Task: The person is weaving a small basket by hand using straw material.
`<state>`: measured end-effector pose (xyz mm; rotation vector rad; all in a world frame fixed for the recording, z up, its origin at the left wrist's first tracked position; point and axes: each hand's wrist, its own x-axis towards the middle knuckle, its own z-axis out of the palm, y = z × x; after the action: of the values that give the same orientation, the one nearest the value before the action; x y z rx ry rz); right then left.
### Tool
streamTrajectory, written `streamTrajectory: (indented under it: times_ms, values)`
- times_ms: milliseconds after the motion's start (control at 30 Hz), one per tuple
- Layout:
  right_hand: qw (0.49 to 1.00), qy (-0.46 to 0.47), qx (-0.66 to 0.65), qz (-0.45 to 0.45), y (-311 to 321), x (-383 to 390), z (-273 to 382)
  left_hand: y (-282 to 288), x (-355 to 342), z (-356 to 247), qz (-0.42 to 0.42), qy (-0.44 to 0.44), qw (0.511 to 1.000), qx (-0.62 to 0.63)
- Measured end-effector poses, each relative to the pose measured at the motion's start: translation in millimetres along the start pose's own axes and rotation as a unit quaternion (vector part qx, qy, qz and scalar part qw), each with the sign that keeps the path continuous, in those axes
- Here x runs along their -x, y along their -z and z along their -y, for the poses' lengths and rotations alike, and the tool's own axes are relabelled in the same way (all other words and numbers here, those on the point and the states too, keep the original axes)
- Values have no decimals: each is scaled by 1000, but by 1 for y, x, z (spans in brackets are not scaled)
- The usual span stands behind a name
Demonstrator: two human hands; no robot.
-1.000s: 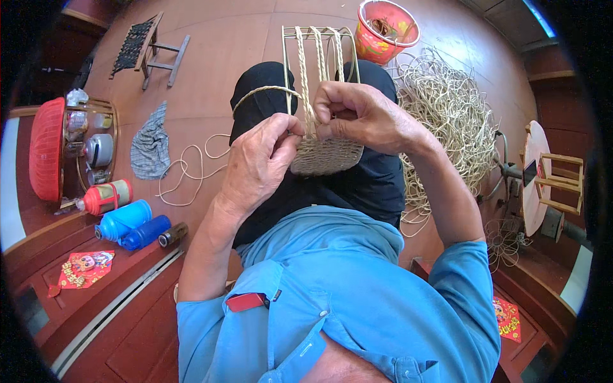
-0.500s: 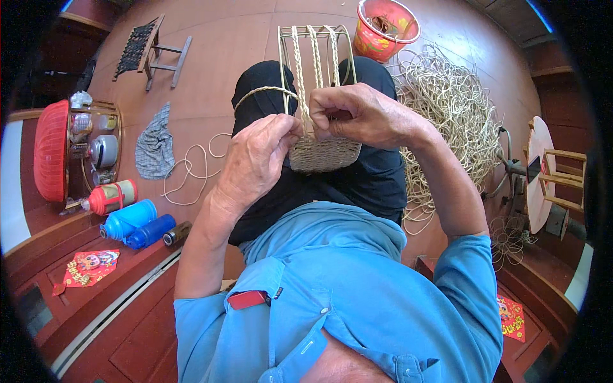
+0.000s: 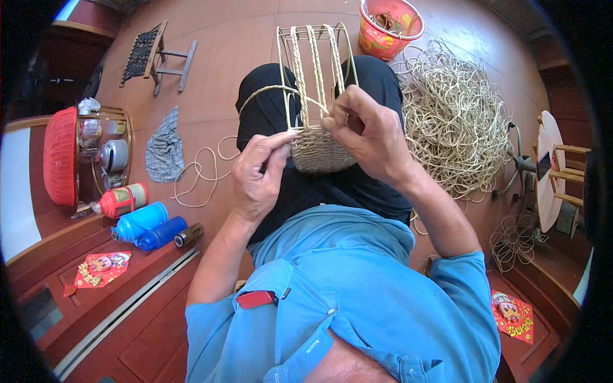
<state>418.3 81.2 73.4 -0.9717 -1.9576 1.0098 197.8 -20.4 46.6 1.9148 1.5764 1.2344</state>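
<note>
A half-woven straw basket [image 3: 319,156] rests between my knees. Its thin wire frame [image 3: 348,54] rises away from me, with several twisted cords [image 3: 316,73] strung along it as uprights. A loose weaving cord [image 3: 271,87] loops over my left knee and crosses the uprights. My right hand [image 3: 371,134] pinches this cord between thumb and fingers, at the right of the middle upright. At the left edge of the weave, my left hand [image 3: 263,167] grips the basket's side with thumb and forefinger.
A tangled heap of cord [image 3: 456,121] lies on the floor at right, near a red bucket [image 3: 389,29] and a round-topped wooden stand [image 3: 549,169]. Leftward are a stool [image 3: 153,57], a crumpled cloth [image 3: 165,150], a red-covered rack [image 3: 62,156] and several flasks [image 3: 139,220].
My right hand has drawn back from the uprights, rightward and toward me, with the cord pulled across them. My left hand has moved slightly down to the edge of the weave.
</note>
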Motion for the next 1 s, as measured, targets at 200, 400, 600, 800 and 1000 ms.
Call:
streamTrajectory:
  times_ms: [200,400,600,800,1000]
  values:
    - [986,-68,-91,-123,-22,16,-1,3,0,-3,-108,213,947,213]
    - [957,-121,-227,-136,-31,23,-7,-10,-4,1,-64,77,994,46]
    - [959,-138,-215,-120,-27,22,-3,-10,-6,-1,-64,83,994,35]
    - [953,-110,-244,-142,-33,22,-4,-3,-11,-2,-29,-4,999,-39]
    - [804,-218,-549,-65,-7,19,6,-4,-25,-18,-40,-74,986,-144]
